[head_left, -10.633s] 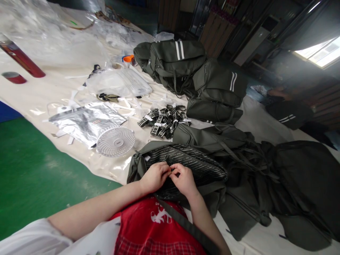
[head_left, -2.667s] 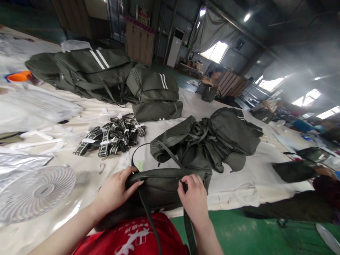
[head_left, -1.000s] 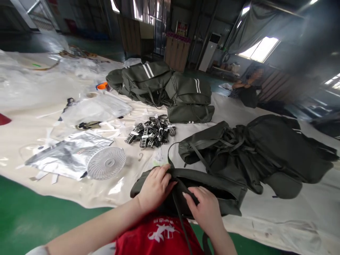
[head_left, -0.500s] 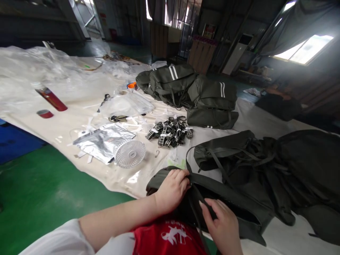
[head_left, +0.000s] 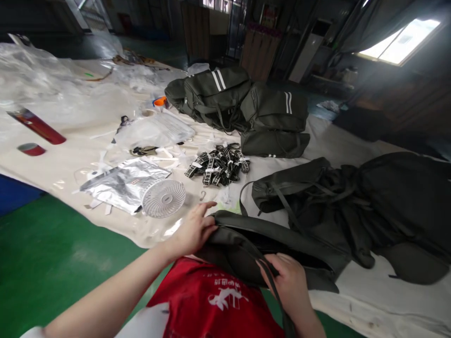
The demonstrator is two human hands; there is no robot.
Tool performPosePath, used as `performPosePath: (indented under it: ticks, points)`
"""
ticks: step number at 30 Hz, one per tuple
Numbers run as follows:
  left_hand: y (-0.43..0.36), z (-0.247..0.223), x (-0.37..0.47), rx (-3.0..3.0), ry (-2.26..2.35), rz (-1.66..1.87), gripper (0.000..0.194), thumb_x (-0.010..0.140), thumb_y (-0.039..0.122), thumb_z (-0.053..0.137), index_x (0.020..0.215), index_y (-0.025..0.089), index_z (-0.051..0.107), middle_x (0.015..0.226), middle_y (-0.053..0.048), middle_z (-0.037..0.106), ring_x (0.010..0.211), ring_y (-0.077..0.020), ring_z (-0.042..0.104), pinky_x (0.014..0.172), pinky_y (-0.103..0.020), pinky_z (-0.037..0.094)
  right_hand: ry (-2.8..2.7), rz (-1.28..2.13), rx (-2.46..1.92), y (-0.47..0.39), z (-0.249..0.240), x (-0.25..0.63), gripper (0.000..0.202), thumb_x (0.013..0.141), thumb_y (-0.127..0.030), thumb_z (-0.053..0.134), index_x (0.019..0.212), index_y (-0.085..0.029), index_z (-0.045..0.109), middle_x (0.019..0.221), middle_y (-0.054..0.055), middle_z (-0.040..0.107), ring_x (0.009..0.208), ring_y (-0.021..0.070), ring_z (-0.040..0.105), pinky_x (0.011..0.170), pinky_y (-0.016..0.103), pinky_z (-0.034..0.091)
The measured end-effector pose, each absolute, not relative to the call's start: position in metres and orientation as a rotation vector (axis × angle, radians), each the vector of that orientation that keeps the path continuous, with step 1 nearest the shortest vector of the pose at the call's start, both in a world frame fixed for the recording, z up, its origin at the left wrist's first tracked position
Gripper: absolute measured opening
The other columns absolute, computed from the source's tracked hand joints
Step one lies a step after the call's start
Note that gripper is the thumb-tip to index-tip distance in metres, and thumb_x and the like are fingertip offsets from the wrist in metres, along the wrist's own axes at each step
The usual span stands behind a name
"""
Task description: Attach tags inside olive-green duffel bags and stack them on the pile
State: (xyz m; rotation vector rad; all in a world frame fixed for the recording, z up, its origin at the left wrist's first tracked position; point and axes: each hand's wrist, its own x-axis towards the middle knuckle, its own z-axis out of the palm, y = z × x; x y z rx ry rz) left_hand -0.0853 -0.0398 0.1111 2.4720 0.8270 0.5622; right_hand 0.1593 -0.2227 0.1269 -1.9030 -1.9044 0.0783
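From where I stand, the dark bag [head_left: 229, 253] lies at the near edge of the surface [head_left: 155, 234], against a red apron [head_left: 207, 300], its top gaping. The left hand [head_left: 193, 230] is clamped on the bag's left end, forefinger sticking out. The right hand [head_left: 289, 279] is curled onto its front edge, a strap [head_left: 286, 317] hanging alongside. Beyond the left hand sit a white fan [head_left: 165, 198] and a heap of bundled straps [head_left: 219, 166]; more dark bags [head_left: 398, 202] lie to the right.

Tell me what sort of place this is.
Probably a bag workshop or packing area: white-striped dark bags sit piled near a heap of printed straps, with clear plastic at left.
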Motion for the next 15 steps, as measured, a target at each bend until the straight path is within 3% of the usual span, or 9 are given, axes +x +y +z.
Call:
performPosePath:
  ticks: [3, 7, 12, 15]
  points:
    - [-0.014, 0.076, -0.115, 2.420, 0.929, 0.518, 0.039, 0.095, 0.044, 0.042, 0.076, 0.018, 0.064, 0.139, -0.015, 0.046, 0.122, -0.0311, 0.049, 0.104, -0.051, 0.041, -1.877, 0.101, -1.923, -0.222, 0.130, 0.158, 0.029, 0.095, -0.033, 0.050, 0.074, -0.020, 0.066, 0.060, 0.001, 0.058, 0.060, 0.0154, 0.054, 0.060, 0.028, 0.033]
    - [0.007, 0.044, -0.133, 2.268, 0.945, 0.391, 0.047, 0.092, 0.057, 0.042, 0.078, 0.019, 0.067, 0.124, -0.013, 0.060, 0.111, -0.0264, 0.060, 0.099, -0.042, 0.047, -1.902, 0.129, -1.875, -0.221, 0.133, 0.156, 0.026, 0.095, -0.029, 0.048, 0.078, -0.020, 0.066, 0.064, 0.002, 0.061, 0.064, 0.0165, 0.053, 0.063, 0.030, 0.034]
    - [0.009, 0.074, -0.099, 2.144, 1.038, 0.610, 0.047, 0.091, 0.058, 0.043, 0.106, 0.018, 0.063, 0.125, -0.014, 0.061, 0.111, -0.0260, 0.061, 0.099, -0.041, 0.047, -1.851, 0.400, -1.730, -0.227, 0.143, 0.159, 0.035, 0.100, -0.025, 0.031, 0.108, -0.021, 0.065, 0.094, 0.006, 0.069, 0.085, 0.0186, 0.060, 0.082, 0.033, 0.043]
    - [0.007, 0.101, -0.065, 2.173, 0.865, 0.559, 0.065, 0.085, 0.059, 0.055, 0.132, 0.015, 0.049, 0.133, -0.015, 0.056, 0.115, -0.0272, 0.059, 0.099, -0.040, 0.047, -1.756, 0.534, -1.677, -0.231, 0.154, 0.160, 0.045, 0.102, -0.028, 0.022, 0.117, -0.025, 0.064, 0.107, 0.005, 0.069, 0.098, 0.0182, 0.061, 0.090, 0.033, 0.045]
